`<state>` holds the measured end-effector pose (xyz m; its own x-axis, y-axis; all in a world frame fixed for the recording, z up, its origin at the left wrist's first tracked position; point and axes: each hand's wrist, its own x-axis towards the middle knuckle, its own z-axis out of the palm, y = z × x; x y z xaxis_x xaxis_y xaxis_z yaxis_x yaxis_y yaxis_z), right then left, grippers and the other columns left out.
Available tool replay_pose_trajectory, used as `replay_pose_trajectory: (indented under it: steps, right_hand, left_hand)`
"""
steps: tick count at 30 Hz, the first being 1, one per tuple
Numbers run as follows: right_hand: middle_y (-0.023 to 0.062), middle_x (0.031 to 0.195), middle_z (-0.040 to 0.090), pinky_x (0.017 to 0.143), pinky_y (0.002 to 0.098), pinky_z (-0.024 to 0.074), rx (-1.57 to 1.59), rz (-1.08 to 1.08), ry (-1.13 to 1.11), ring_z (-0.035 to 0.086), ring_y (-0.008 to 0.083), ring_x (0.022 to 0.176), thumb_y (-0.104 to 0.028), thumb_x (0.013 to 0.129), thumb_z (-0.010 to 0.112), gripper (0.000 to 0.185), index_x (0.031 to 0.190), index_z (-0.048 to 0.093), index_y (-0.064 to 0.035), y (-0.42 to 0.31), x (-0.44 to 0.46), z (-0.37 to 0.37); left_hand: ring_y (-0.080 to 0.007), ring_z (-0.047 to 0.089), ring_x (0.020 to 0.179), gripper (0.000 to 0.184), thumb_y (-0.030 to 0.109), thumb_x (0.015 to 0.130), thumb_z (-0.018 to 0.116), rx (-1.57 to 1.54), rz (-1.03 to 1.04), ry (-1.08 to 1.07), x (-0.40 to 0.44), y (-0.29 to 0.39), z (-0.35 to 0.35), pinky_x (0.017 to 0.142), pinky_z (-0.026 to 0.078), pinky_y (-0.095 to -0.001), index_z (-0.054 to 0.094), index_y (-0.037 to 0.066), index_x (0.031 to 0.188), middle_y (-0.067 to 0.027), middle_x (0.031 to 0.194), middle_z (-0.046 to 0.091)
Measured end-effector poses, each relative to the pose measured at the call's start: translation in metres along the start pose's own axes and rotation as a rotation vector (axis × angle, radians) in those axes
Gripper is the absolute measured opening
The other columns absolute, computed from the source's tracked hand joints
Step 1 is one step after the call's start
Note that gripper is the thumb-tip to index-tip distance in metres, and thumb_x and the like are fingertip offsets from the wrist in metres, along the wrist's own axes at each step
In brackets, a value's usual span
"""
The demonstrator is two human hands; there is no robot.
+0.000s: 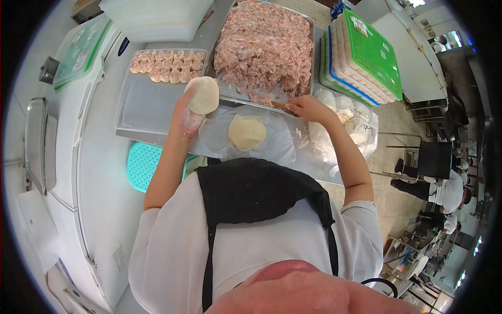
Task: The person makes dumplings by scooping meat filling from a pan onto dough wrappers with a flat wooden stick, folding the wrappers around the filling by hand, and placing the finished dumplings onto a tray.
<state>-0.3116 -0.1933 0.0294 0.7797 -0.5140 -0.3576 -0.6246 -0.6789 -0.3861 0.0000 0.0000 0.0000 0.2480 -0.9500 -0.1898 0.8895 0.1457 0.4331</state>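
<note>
Beside a metal tray [230, 93] of minced meat [264, 47], both hands are working.
The left hand [187, 112] is holding a dough round [205, 95] from beneath, fingers mostly hidden, apparently keeping its upper face free; the right hand [307, 108] is gripping a slim tool [280, 105] at the near rim. Another round [247, 132] is lying on plastic sheeting [278, 142], presumably for easy reach.

Pale, flat dough round [204, 96]: matt, smooth. Pale dough disc [247, 132]: likewise matt. Thin, translucent sheet [282, 137] beneath the latter: plastic-looking, creased, faint gloss. Pink minced filling [264, 47]: rough, lumpy, moist sheen. Grey rectangular tray [235, 93] under it: metal, smooth. Green rectangular lid [371, 47]: glossy plastic. Turquoise perforated panel [144, 165]: plastic. Clear bag [361, 131]: wrinkled, shiny plastic. Black apron [256, 188]: matt cloth.
</note>
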Motion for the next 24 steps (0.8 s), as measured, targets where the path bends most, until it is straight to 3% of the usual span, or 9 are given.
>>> replay_pose_trajectory:
  steps: [3, 5, 9, 12, 15, 17, 21, 23, 24]
  right_hand:
    - [0.0176, 0.092, 0.067, 0.077, 0.0436, 0.0492, 0.16, 0.02, -0.019, 0.064, 0.0352, 0.087, -0.031, 0.091, 0.053, 0.029, 0.095, 0.069, -0.0075, -0.017, -0.007, -0.002]
    - [0.0185, 0.09, 0.066, 0.076, 0.0431, 0.0491, -0.194, 0.098, -0.004, 0.063, 0.0363, 0.085, -0.029, 0.091, 0.052, 0.029, 0.096, 0.069, -0.006, -0.035, -0.002, -0.012]
    - [0.0182, 0.086, 0.066, 0.074, 0.0417, 0.0487, -0.143, 0.06, 0.061, 0.063, 0.0348, 0.08, -0.03, 0.092, 0.053, 0.03, 0.097, 0.069, -0.0053, -0.034, -0.001, 0.004]
    - [0.0161, 0.083, 0.067, 0.072, 0.0383, 0.0483, 0.219, 0.049, -0.023, 0.064, 0.0278, 0.077, -0.031, 0.093, 0.054, 0.031, 0.101, 0.069, -0.0054, -0.034, -0.012, -0.009]
    - [0.0134, 0.084, 0.068, 0.072, 0.0348, 0.0476, 0.479, 0.061, 0.113, 0.064, 0.0205, 0.079, -0.03, 0.094, 0.054, 0.031, 0.106, 0.068, -0.0051, -0.058, -0.025, -0.016]
    - [-0.0029, 0.074, 0.057, 0.065, 0.0291, 0.044, 0.638, 0.064, 0.319, 0.05, 0.0115, 0.07, -0.023, 0.095, 0.055, 0.033, 0.12, 0.061, -0.0021, -0.084, -0.026, -0.025]
    - [0.0001, 0.079, 0.061, 0.066, 0.0298, 0.0459, 0.619, -0.092, 0.609, 0.056, 0.0128, 0.074, -0.022, 0.096, 0.054, 0.037, 0.127, 0.056, -0.0036, -0.079, -0.001, 0.014]
    - [0.008, 0.085, 0.065, 0.069, 0.034, 0.0493, 0.33, -0.184, 0.715, 0.063, 0.0214, 0.081, -0.022, 0.095, 0.054, 0.032, 0.122, 0.059, -0.0048, -0.072, 0.002, 0.025]
    - [0.008, 0.085, 0.065, 0.069, 0.034, 0.0493, 0.327, -0.193, 0.717, 0.063, 0.0214, 0.081, -0.022, 0.095, 0.054, 0.032, 0.122, 0.059, -0.0048, -0.075, -0.005, 0.013]
  left_hand:
    - [-0.0302, 0.057, 0.113, 0.045, 0.017, 0.091, 0.059, 0.205, 0.002, 0.157, -0.002, 0.009, -0.006, 0.097, 0.047, -0.0421, 0.046, -0.003, 0.129, -0.0176, 0.124, 0.057]
    - [-0.0274, 0.061, 0.107, 0.035, 0.012, 0.09, 0.06, 0.187, 0.031, 0.158, 0.011, 0.012, 0.0, 0.093, 0.05, -0.0396, 0.052, -0.004, 0.121, -0.0147, 0.117, 0.06]
    - [-0.0273, 0.06, 0.108, 0.037, 0.013, 0.091, 0.06, 0.185, 0.084, 0.198, 0.033, 0.006, -0.003, 0.095, 0.049, -0.0396, 0.05, -0.005, 0.122, -0.0156, 0.118, 0.059]
    - [-0.0273, 0.058, 0.11, 0.038, 0.014, 0.092, 0.058, 0.154, 0.086, 0.274, 0.041, -0.007, 0.009, 0.096, 0.047, -0.0408, 0.048, -0.005, 0.124, -0.0162, 0.121, 0.058]
    - [-0.0289, 0.055, 0.115, 0.04, 0.02, 0.095, 0.052, 0.163, 0.019, 0.118, 0.053, -0.027, 0.026, 0.099, 0.045, -0.0424, 0.046, -0.004, 0.126, -0.0178, 0.123, 0.056]
    - [-0.0302, 0.055, 0.113, 0.041, 0.03, 0.099, 0.043, 0.043, -0.106, 0.046, 0.059, -0.042, 0.053, 0.1, 0.043, -0.0446, 0.048, -0.002, 0.123, -0.0175, 0.121, 0.056]
    - [-0.0319, 0.053, 0.113, 0.038, 0.028, 0.097, 0.046, -0.175, -0.148, -0.052, 0.074, -0.052, 0.088, 0.1, 0.042, -0.0484, 0.048, -0.001, 0.121, -0.0174, 0.118, 0.055]
    - [-0.0328, 0.054, 0.109, 0.044, 0.041, 0.098, 0.04, -0.219, -0.151, 0.115, 0.069, -0.044, 0.106, 0.1, 0.041, -0.0508, 0.05, 0.001, 0.113, -0.0168, 0.113, 0.056]
    - [-0.034, 0.053, 0.11, 0.055, 0.051, 0.097, 0.035, -0.209, -0.147, -0.034, 0.084, -0.052, 0.075, 0.099, 0.04, -0.0522, 0.049, 0.0, 0.114, -0.0185, 0.115, 0.055]
